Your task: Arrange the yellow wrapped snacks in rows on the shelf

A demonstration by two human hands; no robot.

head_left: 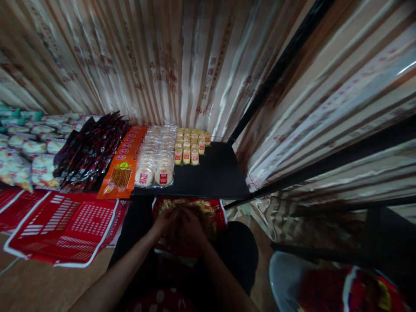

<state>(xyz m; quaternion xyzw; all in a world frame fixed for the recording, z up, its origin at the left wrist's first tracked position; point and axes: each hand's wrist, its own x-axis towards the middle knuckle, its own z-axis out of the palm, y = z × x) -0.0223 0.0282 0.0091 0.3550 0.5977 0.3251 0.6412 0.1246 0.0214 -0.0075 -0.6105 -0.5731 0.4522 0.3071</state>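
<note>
While dipping left hand and right hand in basket, can't tell grip. See yellow packs set on table, likely more left inside.

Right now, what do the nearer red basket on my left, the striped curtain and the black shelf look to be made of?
Red basket: probably moulded plastic, smooth, given its slotted walls. Striped curtain: likely satiny fabric, with folds and sheen. Black shelf: matte, evenly dark, perhaps metal or laminate; I can't tell.
</note>
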